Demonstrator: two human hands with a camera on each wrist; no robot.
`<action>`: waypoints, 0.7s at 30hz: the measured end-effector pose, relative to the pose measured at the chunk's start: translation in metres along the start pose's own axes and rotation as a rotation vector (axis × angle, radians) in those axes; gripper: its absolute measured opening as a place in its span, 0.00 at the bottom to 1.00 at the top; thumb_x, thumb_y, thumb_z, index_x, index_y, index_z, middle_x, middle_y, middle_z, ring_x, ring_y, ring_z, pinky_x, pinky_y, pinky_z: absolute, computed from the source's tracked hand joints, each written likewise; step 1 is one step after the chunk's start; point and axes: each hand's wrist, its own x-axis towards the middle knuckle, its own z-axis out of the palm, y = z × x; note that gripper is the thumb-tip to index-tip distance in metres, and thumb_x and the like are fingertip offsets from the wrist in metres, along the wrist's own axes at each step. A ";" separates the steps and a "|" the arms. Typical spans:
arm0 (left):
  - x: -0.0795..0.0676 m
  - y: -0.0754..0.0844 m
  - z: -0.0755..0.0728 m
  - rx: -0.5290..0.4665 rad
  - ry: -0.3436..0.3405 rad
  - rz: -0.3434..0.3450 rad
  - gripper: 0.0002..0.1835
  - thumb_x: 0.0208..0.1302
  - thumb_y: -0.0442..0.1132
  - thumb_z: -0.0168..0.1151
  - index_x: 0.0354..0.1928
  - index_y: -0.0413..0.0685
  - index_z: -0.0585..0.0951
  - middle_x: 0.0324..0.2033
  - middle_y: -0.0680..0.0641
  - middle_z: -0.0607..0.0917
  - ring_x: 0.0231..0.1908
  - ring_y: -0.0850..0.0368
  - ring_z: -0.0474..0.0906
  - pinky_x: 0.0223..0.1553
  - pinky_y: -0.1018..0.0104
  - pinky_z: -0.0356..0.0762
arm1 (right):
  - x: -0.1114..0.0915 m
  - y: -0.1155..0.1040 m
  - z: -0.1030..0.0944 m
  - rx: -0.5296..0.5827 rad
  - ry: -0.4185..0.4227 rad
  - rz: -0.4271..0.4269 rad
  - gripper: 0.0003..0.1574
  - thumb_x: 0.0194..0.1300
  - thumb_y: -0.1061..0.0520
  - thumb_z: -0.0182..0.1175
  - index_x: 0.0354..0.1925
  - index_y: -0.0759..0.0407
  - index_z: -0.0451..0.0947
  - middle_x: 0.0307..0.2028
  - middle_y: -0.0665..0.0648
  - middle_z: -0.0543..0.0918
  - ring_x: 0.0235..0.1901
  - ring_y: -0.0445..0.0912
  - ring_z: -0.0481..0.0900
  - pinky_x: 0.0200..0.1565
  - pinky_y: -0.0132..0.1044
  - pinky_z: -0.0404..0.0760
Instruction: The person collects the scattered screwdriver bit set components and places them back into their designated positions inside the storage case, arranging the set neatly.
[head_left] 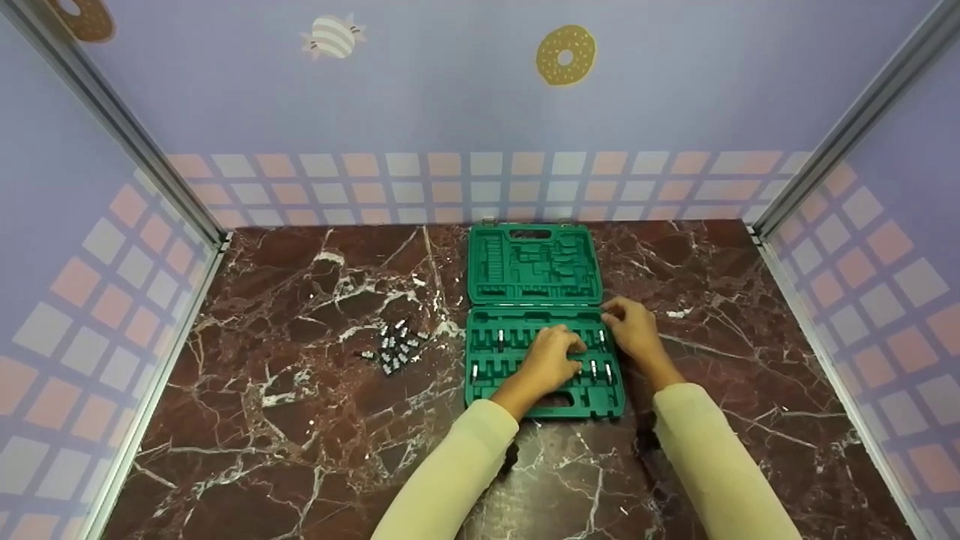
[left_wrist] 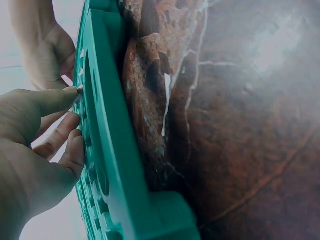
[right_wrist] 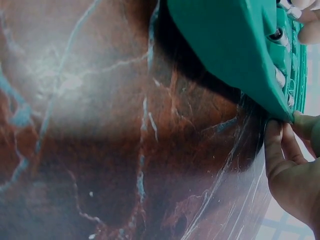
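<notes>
A green tool case (head_left: 544,411) lies open on the table, its lid folded back toward the wall. Several silver-and-black bit sockets (head_left: 501,340) stand in its slots. Over the lower half of the case, my left hand (head_left: 551,360) has its thumb and fingers down at the slots near the right side. In the left wrist view, the left fingertips pinch a small metal bit socket (left_wrist: 78,94), mostly hidden by the hand. My right hand (head_left: 634,330) grips the right edge of the case near the hinge, thumb on the rim and fingers against the outer side.
Left of the case, a loose pile of bit sockets (head_left: 394,346) lies on the dark red marbled table (head_left: 300,435). The case lid (head_left: 536,262) reaches close to the patterned back wall (head_left: 450,97). Side walls with metal rails stand left and right.
</notes>
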 end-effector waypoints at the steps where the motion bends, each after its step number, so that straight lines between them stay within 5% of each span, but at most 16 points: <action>1: 0.001 0.000 0.000 -0.013 0.002 -0.010 0.11 0.64 0.37 0.73 0.49 0.48 0.89 0.45 0.49 0.84 0.49 0.53 0.78 0.50 0.64 0.80 | 0.000 0.000 0.000 0.003 0.000 0.003 0.10 0.72 0.64 0.62 0.49 0.66 0.84 0.43 0.68 0.88 0.45 0.62 0.85 0.50 0.58 0.81; 8: 0.003 -0.003 0.001 -0.096 0.033 -0.048 0.10 0.62 0.36 0.75 0.45 0.45 0.90 0.42 0.48 0.85 0.46 0.52 0.81 0.48 0.64 0.81 | 0.000 -0.001 0.000 0.008 -0.015 0.023 0.11 0.73 0.63 0.61 0.50 0.65 0.84 0.44 0.68 0.88 0.45 0.61 0.84 0.50 0.57 0.81; 21: 0.006 0.001 0.001 -0.053 0.053 -0.071 0.09 0.56 0.35 0.79 0.39 0.47 0.91 0.38 0.49 0.85 0.41 0.54 0.81 0.44 0.66 0.82 | 0.000 0.001 0.001 0.001 -0.006 0.007 0.11 0.72 0.64 0.62 0.50 0.65 0.84 0.44 0.68 0.88 0.45 0.62 0.85 0.50 0.58 0.82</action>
